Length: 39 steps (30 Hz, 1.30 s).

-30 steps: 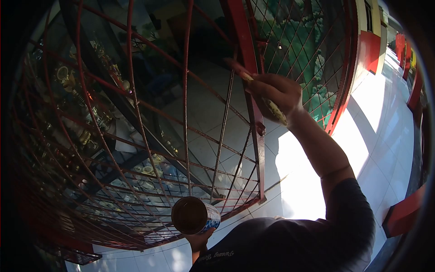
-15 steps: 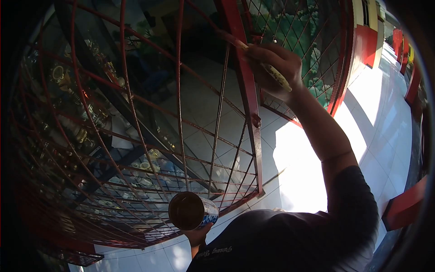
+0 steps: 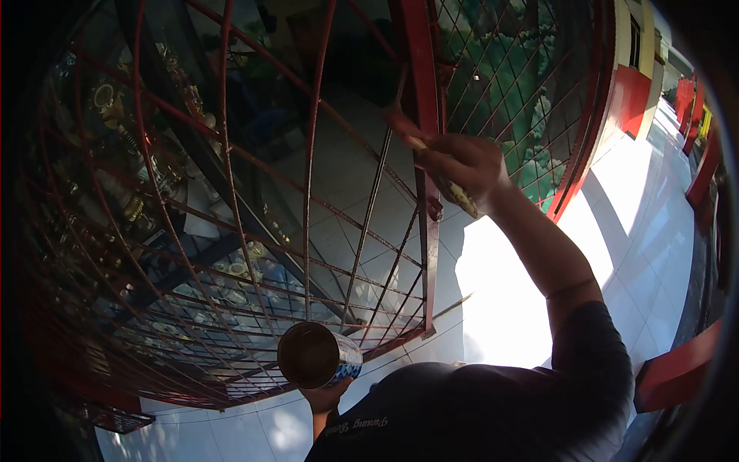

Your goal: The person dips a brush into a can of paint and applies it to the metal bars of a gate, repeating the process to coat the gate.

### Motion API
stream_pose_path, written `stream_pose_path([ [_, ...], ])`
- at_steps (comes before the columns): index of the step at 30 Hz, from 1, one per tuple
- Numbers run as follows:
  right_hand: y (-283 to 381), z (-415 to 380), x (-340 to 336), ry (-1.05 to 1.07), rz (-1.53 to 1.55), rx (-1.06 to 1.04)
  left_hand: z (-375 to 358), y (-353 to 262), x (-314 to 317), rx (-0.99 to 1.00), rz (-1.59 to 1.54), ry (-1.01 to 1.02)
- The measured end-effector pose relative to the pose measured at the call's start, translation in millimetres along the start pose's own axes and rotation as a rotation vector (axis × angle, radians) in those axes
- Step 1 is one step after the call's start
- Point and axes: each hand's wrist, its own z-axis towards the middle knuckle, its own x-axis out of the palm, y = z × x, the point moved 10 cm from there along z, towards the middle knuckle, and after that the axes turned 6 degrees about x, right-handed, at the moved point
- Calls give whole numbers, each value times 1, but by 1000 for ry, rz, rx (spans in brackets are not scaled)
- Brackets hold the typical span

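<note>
My right hand is closed around a paintbrush with a worn, pale, stained handle. The reddish brush end reaches left to the red upright post of a metal gate, at a bar joining it; exact contact is hard to make out. Lower down, my left hand grips a tin can with a blue and white patterned side. Its open mouth faces me, and the inside looks dark brown. Crossed bars of the gate stand just beyond the can, some red and others dark or rusty.
Behind the bars are glass and a crowd of gold-coloured and pale objects. A green painted panel stands behind another lattice at the upper right. White floor tiles run along the right, with a red beam at the lower right.
My right hand and the paintbrush have moved down along the post. The can in my left hand sits slightly further left in view, and the whole view has shifted a little.
</note>
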Motion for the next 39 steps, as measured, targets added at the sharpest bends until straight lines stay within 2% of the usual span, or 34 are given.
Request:
stream_pose_path([
  [3,25,-36,26,146,228,-33,2,-11,7,29,-4,-20],
  [4,21,-31,23,122,238,-27,2,-15,8,42,-2,-27],
  [6,11,-18,10,71,262,7,-1,-21,9,74,17,-47],
  [9,-25,-1,-25,-198,163,139,-15,-8,3,141,121,-121],
  [10,-26,0,-29,-245,140,113,-14,-23,14,144,55,-166],
  [13,8,-23,1,50,116,-66,-24,-42,34,189,14,-198],
  [14,24,-41,13,91,156,-131,-30,-48,39,274,33,-220],
  [15,43,-62,25,130,196,-198,-37,-46,42,242,38,-229],
  [17,59,-87,33,200,384,-141,-55,-42,47,189,47,-256],
  [19,57,-106,33,183,575,36,-72,-52,52,165,22,-300],
  [20,50,-120,32,123,701,195,-80,-57,53,159,47,-297],
  [21,44,-138,34,63,827,358,-85,-63,55,153,76,-291],
  [23,37,-208,52,142,925,832,-97,-75,56,96,8,-438],
  [25,43,-272,58,169,889,1093,-116,-79,48,60,20,-537],
  [28,52,-351,47,322,803,1372,-156,-74,27,20,92,-606],
  [29,50,-361,36,343,753,1356,-164,-66,23,5,-24,-635],
  [33,30,-345,-17,455,470,1074,-172,-66,6,94,-59,-637],
  [34,23,-346,-26,504,411,1109,-167,-69,8,92,-82,-612],
  [37,17,-340,-60,406,430,1160,-166,-80,4,120,-61,-486],
  [39,25,-369,-78,380,344,1200,-167,-93,2,123,-83,-403],
])
